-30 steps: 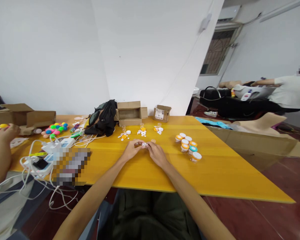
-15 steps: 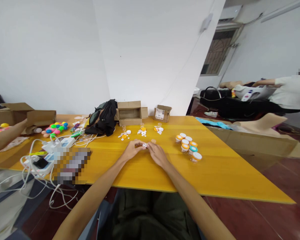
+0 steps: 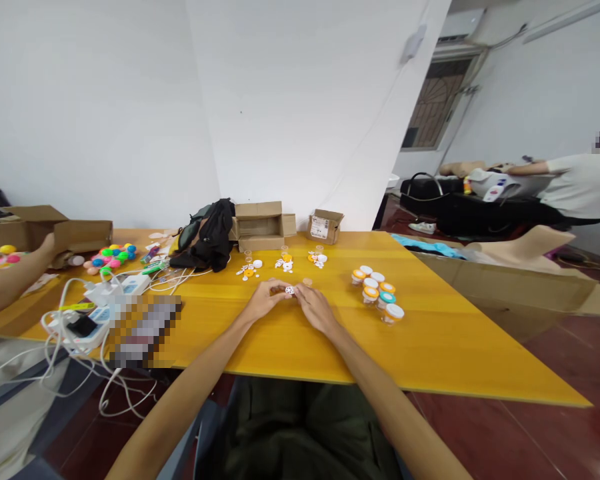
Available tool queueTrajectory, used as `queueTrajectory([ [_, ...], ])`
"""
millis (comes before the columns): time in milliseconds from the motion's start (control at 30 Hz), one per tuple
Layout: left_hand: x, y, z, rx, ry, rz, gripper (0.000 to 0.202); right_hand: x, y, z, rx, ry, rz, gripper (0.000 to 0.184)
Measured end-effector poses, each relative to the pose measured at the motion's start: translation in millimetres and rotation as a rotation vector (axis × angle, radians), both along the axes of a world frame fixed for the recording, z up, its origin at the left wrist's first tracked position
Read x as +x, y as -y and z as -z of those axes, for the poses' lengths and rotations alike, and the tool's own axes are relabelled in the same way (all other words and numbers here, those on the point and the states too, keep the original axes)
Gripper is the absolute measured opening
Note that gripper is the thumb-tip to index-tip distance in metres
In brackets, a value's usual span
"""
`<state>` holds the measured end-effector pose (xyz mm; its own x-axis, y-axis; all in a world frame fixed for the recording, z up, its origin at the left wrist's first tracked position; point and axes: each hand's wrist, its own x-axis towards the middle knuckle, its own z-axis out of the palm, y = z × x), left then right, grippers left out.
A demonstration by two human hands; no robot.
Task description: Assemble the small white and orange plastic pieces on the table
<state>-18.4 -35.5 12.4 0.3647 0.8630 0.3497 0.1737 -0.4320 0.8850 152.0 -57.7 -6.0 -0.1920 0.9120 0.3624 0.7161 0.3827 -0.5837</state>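
My left hand (image 3: pixel 266 299) and my right hand (image 3: pixel 314 305) meet above the table, closed on a small round white disc with dark holes (image 3: pixel 290 291). The left fingers curve over its left side and the right fingers pinch its right side. Just beyond my right hand sits a clear cup (image 3: pixel 307 282). Farther back lie three groups of small white and orange plastic parts: one at the left (image 3: pixel 249 272), one in the middle (image 3: pixel 285 264) and one at the right (image 3: pixel 318 259). Several clear jars with white, orange and teal lids (image 3: pixel 387 298) stand to the right.
Two cardboard boxes, a wide one (image 3: pixel 261 227) and a smaller one (image 3: pixel 325 228), stand along the wall beside a black bag (image 3: pixel 210 237). Power strips with tangled cables (image 3: pixel 93 323) lie left. Another person's arm (image 3: pixel 17 283) reaches by colourful balls (image 3: pixel 113 257). A person sits far right.
My hands stay in nearly the same place with the white disc, which has turned slightly. At the far left, the other person's arm has shifted a little.
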Motion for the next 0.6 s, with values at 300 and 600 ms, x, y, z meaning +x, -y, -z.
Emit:
queueTrajectory([
  [300,-0.4,-0.4,0.6,0.046,-0.042,-0.025,0.013,-1.1,3.2,-4.5,0.027,-0.036,0.007,0.031],
  [600,-0.8,0.1,2.8,0.356,-0.419,-0.141,0.015,-7.5,13.1,-19.2,-0.047,0.178,0.266,0.030],
])
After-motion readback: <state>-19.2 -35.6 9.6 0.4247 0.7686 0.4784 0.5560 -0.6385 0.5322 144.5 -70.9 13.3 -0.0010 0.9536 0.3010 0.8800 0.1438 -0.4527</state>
